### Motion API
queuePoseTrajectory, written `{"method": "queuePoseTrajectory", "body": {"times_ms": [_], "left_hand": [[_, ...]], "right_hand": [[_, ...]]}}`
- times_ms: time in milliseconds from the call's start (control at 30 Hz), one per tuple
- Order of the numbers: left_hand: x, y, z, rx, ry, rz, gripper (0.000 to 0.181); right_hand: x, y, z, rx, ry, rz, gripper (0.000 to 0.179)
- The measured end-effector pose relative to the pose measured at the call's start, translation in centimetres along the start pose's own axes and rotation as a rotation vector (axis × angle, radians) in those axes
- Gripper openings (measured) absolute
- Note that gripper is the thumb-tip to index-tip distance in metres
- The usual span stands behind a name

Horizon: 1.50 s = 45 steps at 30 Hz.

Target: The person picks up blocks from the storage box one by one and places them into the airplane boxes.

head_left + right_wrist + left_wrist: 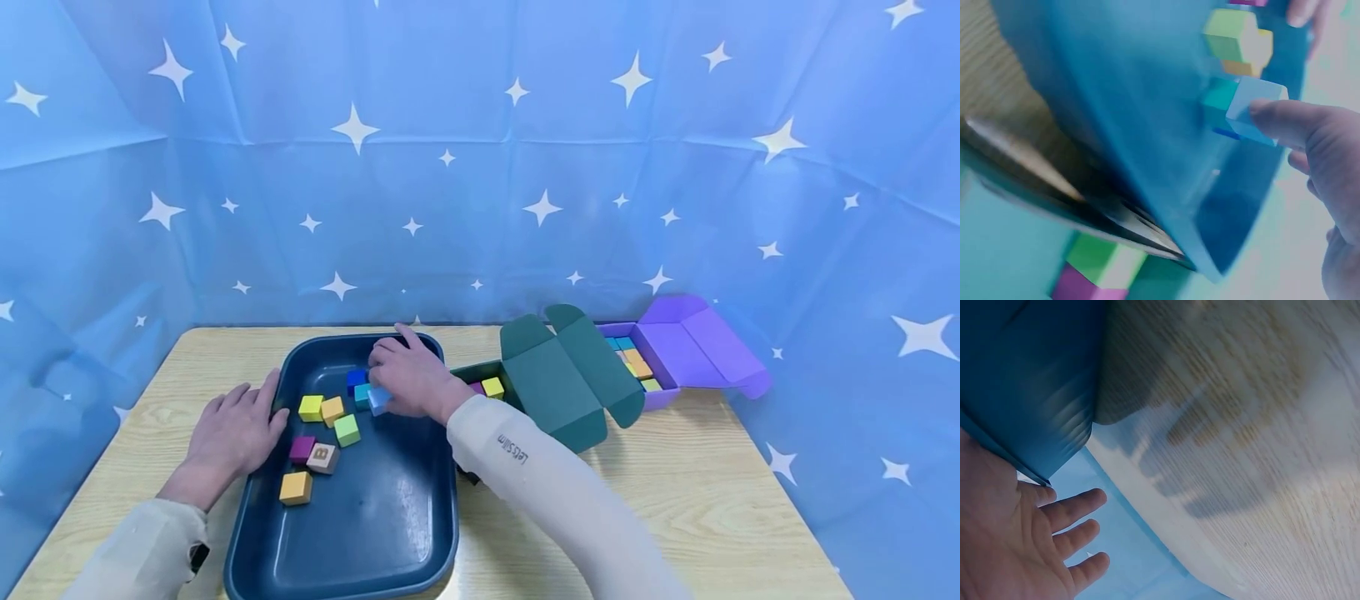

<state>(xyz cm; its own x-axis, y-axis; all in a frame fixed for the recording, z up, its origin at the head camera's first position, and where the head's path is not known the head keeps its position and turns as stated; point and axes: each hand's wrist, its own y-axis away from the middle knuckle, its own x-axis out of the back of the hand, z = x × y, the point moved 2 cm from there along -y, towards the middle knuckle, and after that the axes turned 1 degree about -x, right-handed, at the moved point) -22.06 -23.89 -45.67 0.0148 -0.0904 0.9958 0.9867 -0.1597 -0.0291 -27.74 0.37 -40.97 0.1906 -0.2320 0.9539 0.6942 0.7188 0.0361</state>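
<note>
My right hand (411, 377) reaches over the far end of the dark blue tray (360, 533) and pinches a light blue cube (1254, 107). The thumb lies across the cube's face in the right wrist view. Right beside it are a teal cube (362, 397) and a dark blue cube (356, 381). My left hand (234, 429) rests at the tray's left rim with its fingers extended; in the left wrist view its palm shows below the tray wall. Also in the tray lie a yellow cube (311, 408), a green cube (347, 430), a purple cube (302, 449) and a lettered wooden cube (323, 457).
To the right of the tray stands a dark green box (555, 387) with its lid folded out, a yellow cube (492, 387) inside. Farther right a purple box (660, 400) with an open lid holds several coloured blocks. A blue starred curtain (480, 208) surrounds the wooden table (675, 500).
</note>
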Motion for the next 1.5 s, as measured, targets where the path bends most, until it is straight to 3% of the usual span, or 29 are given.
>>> {"method": "queuePoseTrajectory", "body": {"times_ms": [333, 533, 700, 933, 1233, 1500], "left_hand": [[0.1, 0.1, -0.3, -0.01, 0.008, 0.012, 0.066], [0.0, 0.2, -0.4, 0.002, 0.027, 0.0, 0.065], [0.1, 0.1, -0.5, 0.005, 0.021, 0.001, 0.065], [0.2, 0.1, -0.6, 0.003, 0.036, 0.001, 0.065], [-0.1, 0.0, -0.4, 0.005, 0.063, 0.003, 0.065], [-0.3, 0.1, -0.3, 0.008, 0.088, 0.014, 0.065]], "right_hand": [[4.0, 2.7, 5.1, -0.081, -0.094, 0.071, 0.028], [4.1, 5.5, 8.3, -0.143, -0.085, 0.077, 0.026], [3.1, 7.3, 9.4, -0.189, -0.069, -0.012, 0.029], [1.1, 9.0, 9.0, -0.154, -0.116, -0.118, 0.028], [-1.6, 9.6, 6.6, -0.092, -0.107, -0.132, 0.018], [-3.0, 9.5, 5.2, -0.064, -0.058, -0.117, 0.022]]}}
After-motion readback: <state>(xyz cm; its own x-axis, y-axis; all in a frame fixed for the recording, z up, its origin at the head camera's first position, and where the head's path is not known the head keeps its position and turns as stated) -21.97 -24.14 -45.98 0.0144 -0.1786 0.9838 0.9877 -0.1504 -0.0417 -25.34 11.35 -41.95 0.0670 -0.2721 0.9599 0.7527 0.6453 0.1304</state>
